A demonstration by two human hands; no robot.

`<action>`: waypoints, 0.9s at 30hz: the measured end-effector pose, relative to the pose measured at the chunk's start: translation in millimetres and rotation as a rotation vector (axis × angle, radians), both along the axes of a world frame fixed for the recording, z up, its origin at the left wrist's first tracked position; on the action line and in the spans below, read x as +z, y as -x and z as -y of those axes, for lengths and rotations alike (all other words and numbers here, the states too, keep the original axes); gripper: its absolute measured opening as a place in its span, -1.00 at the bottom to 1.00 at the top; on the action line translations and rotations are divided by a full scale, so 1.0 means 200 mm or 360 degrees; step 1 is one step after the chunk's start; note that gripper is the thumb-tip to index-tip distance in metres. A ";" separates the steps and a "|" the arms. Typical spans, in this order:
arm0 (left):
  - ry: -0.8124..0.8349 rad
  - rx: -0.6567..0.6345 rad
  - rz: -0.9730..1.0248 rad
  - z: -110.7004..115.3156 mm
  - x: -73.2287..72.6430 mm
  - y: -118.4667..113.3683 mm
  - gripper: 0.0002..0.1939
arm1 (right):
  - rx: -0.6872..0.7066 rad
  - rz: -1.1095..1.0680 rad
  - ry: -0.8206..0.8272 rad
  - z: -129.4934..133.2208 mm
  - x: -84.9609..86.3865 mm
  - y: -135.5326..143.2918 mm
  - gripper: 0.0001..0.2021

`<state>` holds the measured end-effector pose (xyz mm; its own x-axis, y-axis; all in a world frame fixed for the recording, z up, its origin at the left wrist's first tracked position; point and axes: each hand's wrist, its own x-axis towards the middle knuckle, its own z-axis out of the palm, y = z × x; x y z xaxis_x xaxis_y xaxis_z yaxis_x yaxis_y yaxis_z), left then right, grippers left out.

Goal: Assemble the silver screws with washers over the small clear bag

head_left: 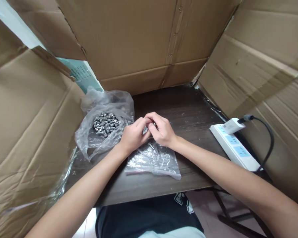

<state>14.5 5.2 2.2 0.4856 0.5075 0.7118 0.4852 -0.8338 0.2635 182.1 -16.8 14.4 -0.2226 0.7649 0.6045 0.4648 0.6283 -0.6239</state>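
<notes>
My left hand (134,135) and my right hand (162,129) meet over the dark table, fingertips together. Both have curled fingers closed around something small; a bit of metal shows by my right fingers, too hidden to name. Just below them lies a clear zip bag (152,162), flat, with a small metal piece (151,145) at its upper part. To the left of my hands an open clear plastic bag (85,140) holds a pile of metal bolts (106,124).
Cardboard walls (139,39) stand behind and on both sides of the dark table (183,109). At the right lies a white power strip (234,148) with a plugged-in adapter (232,126) and a black cable (272,142). A printed sheet (80,74) shows at the back left.
</notes>
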 end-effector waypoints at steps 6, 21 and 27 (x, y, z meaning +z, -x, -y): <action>0.0158 -0.0037 0.0260 -0.04 -0.02 -0.07 -0.88 | -0.0026 0.0011 -0.0056 -0.05 0.00 -0.01 -0.78; 0.0363 -0.0094 0.0337 -0.01 -0.03 -0.02 -0.89 | 0.0067 -0.0250 0.0119 -0.05 -0.07 -0.02 -0.78; 0.0453 -0.0095 0.0343 -0.01 -0.05 -0.02 -0.87 | 0.0004 -0.0288 0.0331 -0.06 -0.08 -0.03 -0.82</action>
<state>18.5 8.1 -6.9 0.3743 0.6755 0.6353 0.3458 -0.7374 0.5803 188.3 -4.8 -0.7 -0.1274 0.8763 0.4645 0.3328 0.4790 -0.8123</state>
